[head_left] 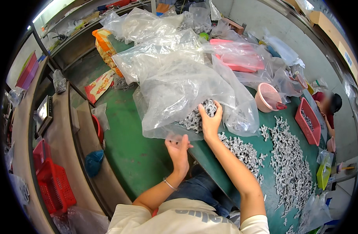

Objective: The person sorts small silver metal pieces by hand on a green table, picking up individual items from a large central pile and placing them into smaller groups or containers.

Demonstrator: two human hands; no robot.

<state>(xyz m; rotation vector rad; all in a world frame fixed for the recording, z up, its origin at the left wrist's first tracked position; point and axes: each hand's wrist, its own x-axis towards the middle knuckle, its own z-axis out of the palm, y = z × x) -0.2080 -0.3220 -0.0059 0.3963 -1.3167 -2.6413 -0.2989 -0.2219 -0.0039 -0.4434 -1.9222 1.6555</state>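
Observation:
A large clear plastic bag (pixel 179 84) lies on the green table (pixel 128 148), partly filled with small silver metal parts (pixel 192 121). My right hand (pixel 210 119) reaches into the bag's mouth and is closed on a handful of those parts. Lower down, my left hand (pixel 178 150) holds the bag's lower edge, pulling the opening apart. More of the same metal parts (pixel 288 163) lie spread loose over the table to the right of my right forearm.
Other clear bags (pixel 147 23) pile up at the back. A pink bowl (pixel 267 97), a red basket (pixel 309 121) and a pink tray (pixel 237 54) stand at the right. Another person (pixel 329 107) sits at the far right. Red crates (pixel 54 183) stand at the left.

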